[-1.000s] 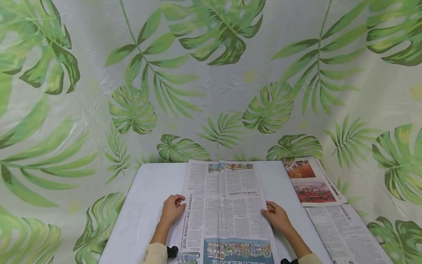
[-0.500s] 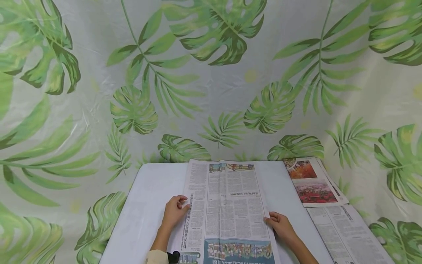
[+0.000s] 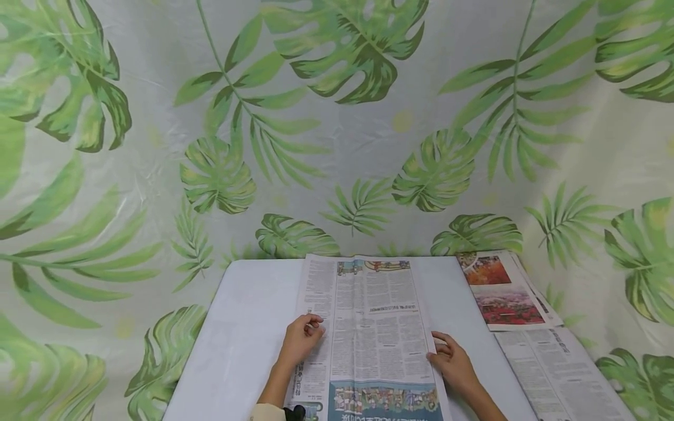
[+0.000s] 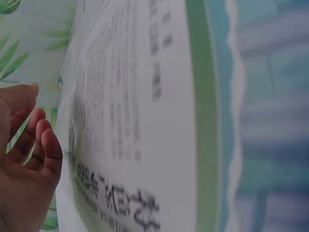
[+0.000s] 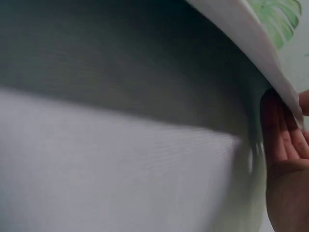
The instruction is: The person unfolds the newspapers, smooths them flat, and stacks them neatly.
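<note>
A long newspaper sheet (image 3: 381, 345) with a vertical crease lies down the middle of the white table, its print upside down. My left hand (image 3: 302, 339) hovers over the paper's left margin. Its fingers are loosely curled; in the left wrist view that hand (image 4: 29, 159) has nothing between thumb and fingers. At the opposite edge, my right hand (image 3: 454, 362) pinches the paper, thumb on top. The right wrist view shows the fingers (image 5: 287, 130) under the lifted edge, which casts a shadow on the table.
To the right, a colour-printed newspaper (image 3: 508, 298) with flower pictures overlaps another newspaper (image 3: 563, 374) along the table's right side. The white table (image 3: 244, 304) shows on both sides of the middle sheet. Behind it hangs a leaf-patterned curtain (image 3: 358, 140).
My left hand has moved right, from beside the paper's left edge to over its margin. The right hand has shifted slightly nearer to me along the right edge.
</note>
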`<state>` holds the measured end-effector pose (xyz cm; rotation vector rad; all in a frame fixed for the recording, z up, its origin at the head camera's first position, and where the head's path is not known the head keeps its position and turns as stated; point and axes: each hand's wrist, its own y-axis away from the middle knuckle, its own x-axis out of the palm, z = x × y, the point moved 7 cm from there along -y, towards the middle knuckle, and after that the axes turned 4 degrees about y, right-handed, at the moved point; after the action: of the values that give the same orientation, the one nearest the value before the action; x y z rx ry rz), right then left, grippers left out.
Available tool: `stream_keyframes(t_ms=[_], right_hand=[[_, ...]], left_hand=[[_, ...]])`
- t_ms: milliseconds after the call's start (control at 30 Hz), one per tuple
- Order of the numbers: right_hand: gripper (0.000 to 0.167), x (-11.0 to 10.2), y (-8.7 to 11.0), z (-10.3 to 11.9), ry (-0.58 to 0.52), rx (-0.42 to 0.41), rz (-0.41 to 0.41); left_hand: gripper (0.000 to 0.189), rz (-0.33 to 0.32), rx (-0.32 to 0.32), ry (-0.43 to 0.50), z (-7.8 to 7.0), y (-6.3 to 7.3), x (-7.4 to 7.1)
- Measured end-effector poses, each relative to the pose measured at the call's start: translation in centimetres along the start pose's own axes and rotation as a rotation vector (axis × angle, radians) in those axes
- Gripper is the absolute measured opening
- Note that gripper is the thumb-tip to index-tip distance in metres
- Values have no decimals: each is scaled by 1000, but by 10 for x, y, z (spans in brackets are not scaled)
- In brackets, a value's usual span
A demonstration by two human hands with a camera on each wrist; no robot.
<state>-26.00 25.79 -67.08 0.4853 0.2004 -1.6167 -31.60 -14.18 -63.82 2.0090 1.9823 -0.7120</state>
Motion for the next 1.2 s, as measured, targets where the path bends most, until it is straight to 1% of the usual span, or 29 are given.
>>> stream_keyframes(t_ms=[100,233,300,433,533,733,933,1067,1200], right_hand=[[65,-3,2,0,-12,-25,-8],[49,-7,5,2,-14,-55,-43],[42,-8,5,3,-17,-63,-53],[37,-8,5,5,-37,-64,-59],[34,-7,5,5,-50,-59,-59],[32,-5,4,6,-92,-72,-63],[36,0,2,6,-154,-75,-56],[42,3,0,6,-162,-66,-42],[47,5,-2,6,-164,-62,-46]], left_hand=[[16,15,19,10,-5,0,11],[13,57,33,31,-10,-2,24],[11,81,50,39,-13,-2,29],[9,124,82,37,-18,0,41],[9,144,96,32,-22,2,48],[10,175,155,27,-34,3,65],[12,220,217,48,-52,5,81],[15,254,230,59,-63,6,92],[15,291,241,68,-73,6,103]])
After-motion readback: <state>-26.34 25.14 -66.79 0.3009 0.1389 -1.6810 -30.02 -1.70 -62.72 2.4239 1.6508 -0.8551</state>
